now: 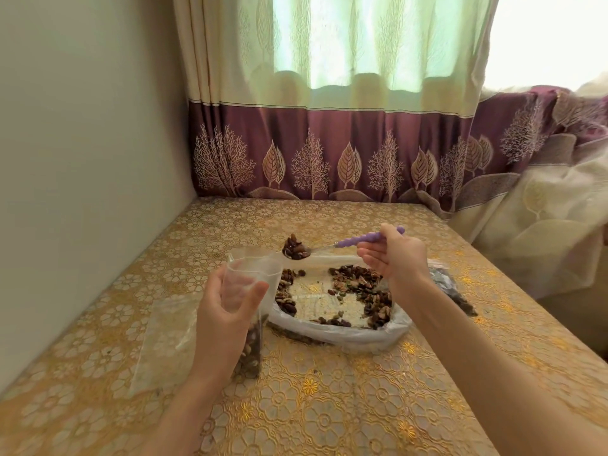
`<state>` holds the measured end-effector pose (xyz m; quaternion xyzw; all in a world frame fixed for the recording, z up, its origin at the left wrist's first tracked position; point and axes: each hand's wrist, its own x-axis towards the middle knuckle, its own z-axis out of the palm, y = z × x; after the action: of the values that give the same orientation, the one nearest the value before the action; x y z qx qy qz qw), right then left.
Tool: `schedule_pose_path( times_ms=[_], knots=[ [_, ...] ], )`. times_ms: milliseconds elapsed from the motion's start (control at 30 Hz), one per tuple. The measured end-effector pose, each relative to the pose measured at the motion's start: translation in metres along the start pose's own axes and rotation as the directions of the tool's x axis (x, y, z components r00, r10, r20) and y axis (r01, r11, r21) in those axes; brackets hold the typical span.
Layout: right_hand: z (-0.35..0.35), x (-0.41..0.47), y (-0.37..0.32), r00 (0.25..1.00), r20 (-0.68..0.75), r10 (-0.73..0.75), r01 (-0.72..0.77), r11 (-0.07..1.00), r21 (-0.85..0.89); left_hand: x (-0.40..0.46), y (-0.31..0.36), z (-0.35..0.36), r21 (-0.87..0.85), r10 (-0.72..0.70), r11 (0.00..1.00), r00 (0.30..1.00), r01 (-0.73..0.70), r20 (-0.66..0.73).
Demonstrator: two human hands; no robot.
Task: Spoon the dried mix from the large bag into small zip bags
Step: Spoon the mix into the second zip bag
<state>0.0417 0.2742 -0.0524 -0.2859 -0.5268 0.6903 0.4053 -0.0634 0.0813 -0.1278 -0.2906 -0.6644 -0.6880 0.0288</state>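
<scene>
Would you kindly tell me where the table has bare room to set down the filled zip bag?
Bare table lies near the front edge and behind the large bag. It is crowded left by an empty bag, right by a filled bag.

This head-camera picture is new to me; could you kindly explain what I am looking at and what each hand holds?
There is no machine here: a camera worn on a person's head looks down at their two bare hands. The left hand holds a small zip bag open, partly filled. The right hand holds a purple-handled spoon heaped with dried mix, near the small bag's mouth. On the table lies the large bag, opened flat, with an empty zip bag to its left and a filled bag to its right.
</scene>
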Motion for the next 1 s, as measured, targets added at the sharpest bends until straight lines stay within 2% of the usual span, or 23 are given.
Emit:
schedule_pose_path(
  times_ms=[267, 467, 567, 667, 833, 1000],
  knots=[
    [0.022, -0.028, -0.025, 0.977, 0.161, -0.142, 0.145, 0.989, -0.003, 0.001, -0.006, 0.000, 0.021, -0.017, 1.000, 1.000, 0.017, -0.009],
    [0.033, -0.049, -0.013, 0.842, 0.386, -0.377, 0.443, 0.891, -0.097, 0.001, -0.006, 0.000, -0.010, -0.037, 0.999, 0.999, 0.037, -0.005],
    [0.034, -0.052, -0.011, 0.781, 0.451, -0.433, 0.513, 0.856, -0.067, 0.002, -0.007, 0.000, -0.010, -0.023, 1.000, 1.000, 0.023, -0.022],
    [0.030, -0.052, -0.011, 0.750, 0.487, -0.447, 0.519, 0.855, -0.014, 0.002, -0.007, 0.000, -0.018, -0.024, 1.000, 0.999, 0.023, -0.032],
    [0.021, -0.045, -0.011, 0.784, 0.397, -0.478, 0.527, 0.849, -0.019, 0.002, -0.007, -0.001, -0.015, 0.001, 1.000, 1.000, -0.001, -0.021],
    [0.000, -0.032, -0.005, 0.889, 0.191, -0.416, 0.412, 0.909, 0.062, 0.002, -0.006, 0.000, -0.020, 0.030, 0.999, 1.000, -0.030, -0.003]
  ],
)
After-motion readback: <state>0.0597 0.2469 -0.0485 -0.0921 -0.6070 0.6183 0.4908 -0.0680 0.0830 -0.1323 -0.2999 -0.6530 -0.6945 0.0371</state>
